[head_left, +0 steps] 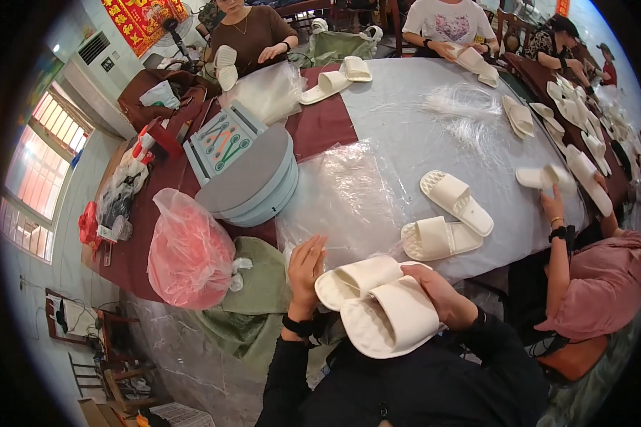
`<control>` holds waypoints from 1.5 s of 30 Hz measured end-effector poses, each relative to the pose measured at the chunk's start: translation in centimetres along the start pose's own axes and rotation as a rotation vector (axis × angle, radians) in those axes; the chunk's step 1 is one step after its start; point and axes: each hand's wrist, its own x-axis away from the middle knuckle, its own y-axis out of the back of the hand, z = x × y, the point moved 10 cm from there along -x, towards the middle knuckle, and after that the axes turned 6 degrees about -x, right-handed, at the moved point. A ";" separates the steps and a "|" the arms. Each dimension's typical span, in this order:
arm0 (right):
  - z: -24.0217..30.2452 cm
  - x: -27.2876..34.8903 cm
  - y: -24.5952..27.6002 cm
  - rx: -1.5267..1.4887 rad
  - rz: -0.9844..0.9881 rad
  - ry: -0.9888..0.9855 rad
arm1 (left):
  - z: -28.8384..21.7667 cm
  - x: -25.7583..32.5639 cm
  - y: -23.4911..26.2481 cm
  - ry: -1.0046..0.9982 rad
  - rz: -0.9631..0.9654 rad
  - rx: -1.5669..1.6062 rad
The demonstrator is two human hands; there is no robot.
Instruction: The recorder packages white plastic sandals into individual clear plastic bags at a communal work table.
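Cream slide slippers [393,313]: a pair, held overlapped at the near side of the table [384,114] — the nearer one partly covers the other, dimpled insoles showing at left.
Right hand [447,295]: grasping the pair from the right, thumb on top; the fingers beneath are hidden.
Left hand [306,274]: released, fingers straight and raised, just beside the farther slipper; I cannot tell whether it touches.
Loose slippers on the cover: two more [445,238], one partly over the other, beyond the right hand.
Clear plastic bags [349,188]: lying flat, ahead of the left hand.
Step in hand: seemingly gathering and steadying two slippers as one pair.
Next move: probably calls for keeping the right grasp firm — soft soles could slide apart — with the left hand free.
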 end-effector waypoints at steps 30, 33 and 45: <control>3.1 -2.6 -2.4 -0.230 0.207 0.478 | 0.1 3.9 -3.5 0.072 0.232 -0.209; 2.9 -3.1 -3.1 -0.150 0.215 0.528 | 0.3 4.1 -3.5 0.098 0.213 -0.169; 2.7 -9.3 -4.9 -0.141 0.204 0.373 | 0.8 5.2 -4.7 0.063 0.265 -0.055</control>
